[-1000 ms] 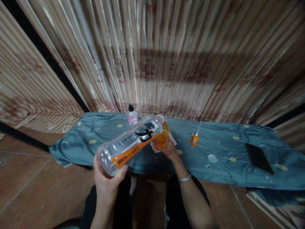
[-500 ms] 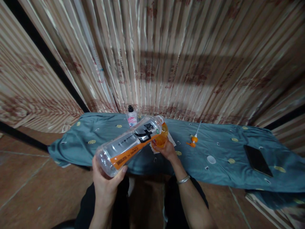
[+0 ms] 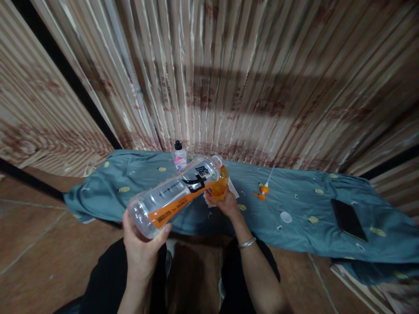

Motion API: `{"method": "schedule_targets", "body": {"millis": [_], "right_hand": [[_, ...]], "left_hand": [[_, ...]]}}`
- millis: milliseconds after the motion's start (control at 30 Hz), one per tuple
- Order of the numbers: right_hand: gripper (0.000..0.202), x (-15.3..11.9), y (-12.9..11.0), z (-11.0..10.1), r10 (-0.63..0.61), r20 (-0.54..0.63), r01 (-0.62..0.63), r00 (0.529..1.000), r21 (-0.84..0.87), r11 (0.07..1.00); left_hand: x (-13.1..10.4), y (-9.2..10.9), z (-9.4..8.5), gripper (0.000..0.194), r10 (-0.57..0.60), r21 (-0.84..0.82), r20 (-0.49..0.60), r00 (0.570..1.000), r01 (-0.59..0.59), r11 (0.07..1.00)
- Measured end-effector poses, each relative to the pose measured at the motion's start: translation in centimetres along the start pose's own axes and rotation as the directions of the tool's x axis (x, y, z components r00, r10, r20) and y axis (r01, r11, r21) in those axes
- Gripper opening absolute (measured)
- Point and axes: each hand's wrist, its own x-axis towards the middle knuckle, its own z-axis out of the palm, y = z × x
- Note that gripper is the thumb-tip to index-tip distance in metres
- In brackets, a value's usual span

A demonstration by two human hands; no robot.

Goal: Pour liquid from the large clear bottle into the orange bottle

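Observation:
My left hand (image 3: 142, 244) is wrapped round the base end of a large clear plastic bottle (image 3: 173, 192) with an orange and black label. The bottle is tilted, its uncapped-looking neck pointing right and away from me, over a smaller bottle of orange liquid (image 3: 220, 185). My right hand (image 3: 226, 203) grips this orange bottle low on its body. The clear bottle's mouth overlaps the orange bottle's top, so I cannot tell whether they touch. Under the orange bottle, a white paper (image 3: 233, 190) partly shows. An orange pump head with a tube (image 3: 263, 189) lies to the right on the cloth.
A blue-green cloth (image 3: 203, 220) with yellow patterns covers the long narrow surface. Behind the clear bottle stands a small bottle with a black cap (image 3: 180, 157). On the right are a white disc (image 3: 286, 217) and a black phone-like slab (image 3: 349, 219). Striped curtains (image 3: 209, 78) hang behind.
The whole view has shifted slightly. Both hands keep their grips, and the clear bottle stays tilted over the orange one with little visible difference.

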Motion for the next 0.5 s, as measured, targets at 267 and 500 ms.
{"method": "schedule_targets", "body": {"millis": [267,500], "right_hand": [[0.072,0.3,0.6,0.3,-0.035,-0.003,0.035,0.999,0.038,0.999],[0.069,0.3,0.9,0.8,-0.035,-0.031,0.035,0.999,-0.012,0.999]], "left_hand": [[-0.3,0.4,0.2,0.106,0.010,0.026,-0.017,1.000,-0.010,1.000],[0.0,-0.7,-0.4,0.113,-0.006,0.008,-0.024,1.000,0.006,1.000]]}}
